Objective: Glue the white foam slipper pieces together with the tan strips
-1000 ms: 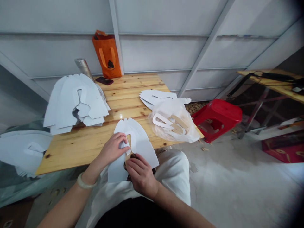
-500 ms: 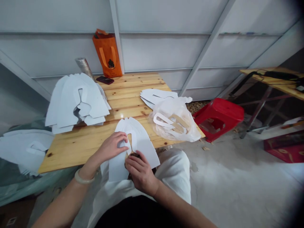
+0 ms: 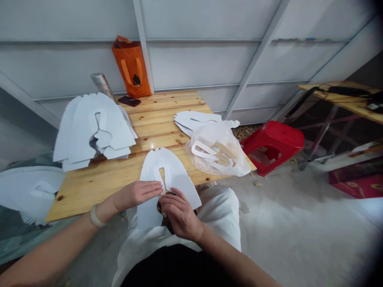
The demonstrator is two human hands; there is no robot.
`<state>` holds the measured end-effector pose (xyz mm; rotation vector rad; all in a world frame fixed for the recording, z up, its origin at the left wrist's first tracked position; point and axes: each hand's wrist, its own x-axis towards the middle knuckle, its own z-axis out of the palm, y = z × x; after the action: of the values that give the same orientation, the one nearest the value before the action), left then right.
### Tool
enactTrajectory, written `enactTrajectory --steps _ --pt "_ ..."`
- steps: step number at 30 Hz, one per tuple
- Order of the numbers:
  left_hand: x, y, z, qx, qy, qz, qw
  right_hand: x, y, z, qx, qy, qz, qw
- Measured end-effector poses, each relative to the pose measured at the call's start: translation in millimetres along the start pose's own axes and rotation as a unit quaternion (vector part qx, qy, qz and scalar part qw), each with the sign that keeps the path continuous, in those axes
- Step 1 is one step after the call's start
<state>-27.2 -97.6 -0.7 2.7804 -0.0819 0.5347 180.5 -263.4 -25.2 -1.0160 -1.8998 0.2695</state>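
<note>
White cut-out sheet (image 3: 180,187) w/ keyhole-shaped slot, lying across lap at near edge of pine table (image 3: 161,105), top half over tabletop, lower part past edge against white shirt (image 3: 222,215). Tan showing in slot: can't tell if table wood or separate strip.

L hand (image 3: 136,194): nearly flat, fingers (image 3: 149,187) straight & together, palm down on sheet, fingertips reaching slot, no visible grip. Pale bangle (image 3: 95,216) on L wrist.

R hand (image 3: 180,212): fingers (image 3: 173,203) curled over sheet's lower edge just below slot, thumb hidden; can't tell if pinching or only resting. Dark brownish thing (image 3: 165,213) just under it, too hidden to name.

Around: stack of same white cut-outs (image 3: 95,129) on table, left side. More white cut-outs (image 3: 30,191) further left, off table, on teal-covered surface. Far side of table: white cut-outs (image 3: 194,119) partly under clear plastic bag (image 3: 220,149), bag holding white loop offcuts & tan strips. Back edge: dark phone (image 3: 129,101), silver roll (image 3: 102,85), orange tote bag (image 3: 131,67) against white panel wall (image 3: 203,59). Right of table, on concrete floor (image 3: 287,223): red plastic stool (image 3: 272,146) on its side. Far right: second wood table (image 3: 335,91) w/ black cable (image 3: 347,91).
</note>
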Motion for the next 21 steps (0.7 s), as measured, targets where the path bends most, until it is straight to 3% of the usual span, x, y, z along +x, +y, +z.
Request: enactTrajectory --steps 11,21 --pt "-1.5 -2.4 4.9 0.010 0.023 -0.022 0.999 -1.5 8.7 -11.0 0.099 0.004 0.055 0.994" --pt "-1.2 -1.7 9.7 0.036 0.032 -0.033 0.998 -8.0 11.9 -16.4 0.094 -0.037 0.032 0.994"
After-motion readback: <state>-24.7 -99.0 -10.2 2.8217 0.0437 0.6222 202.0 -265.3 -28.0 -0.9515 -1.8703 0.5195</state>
